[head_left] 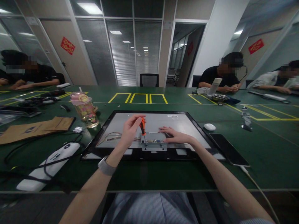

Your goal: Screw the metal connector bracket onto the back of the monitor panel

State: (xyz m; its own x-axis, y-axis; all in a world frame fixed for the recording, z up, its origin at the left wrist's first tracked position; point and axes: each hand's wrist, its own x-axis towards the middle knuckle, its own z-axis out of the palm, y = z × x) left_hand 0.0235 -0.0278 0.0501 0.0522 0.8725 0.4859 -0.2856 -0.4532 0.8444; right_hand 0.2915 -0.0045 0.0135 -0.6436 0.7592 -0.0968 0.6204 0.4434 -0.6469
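On the green tabletop (182,175), a display panel (154,123) lay back up by the near edge, clear of the power strip (50,166) and bottle (84,109) leftward and the phone (230,149) just beside its near right corner. The ported metal box (154,145) sat midway along its near edge; whether fastened, nobody could tell. The right hand (175,137) spread by its right end; the left hand (130,126) pinched a screwdriver (143,127), tip down at its left end.
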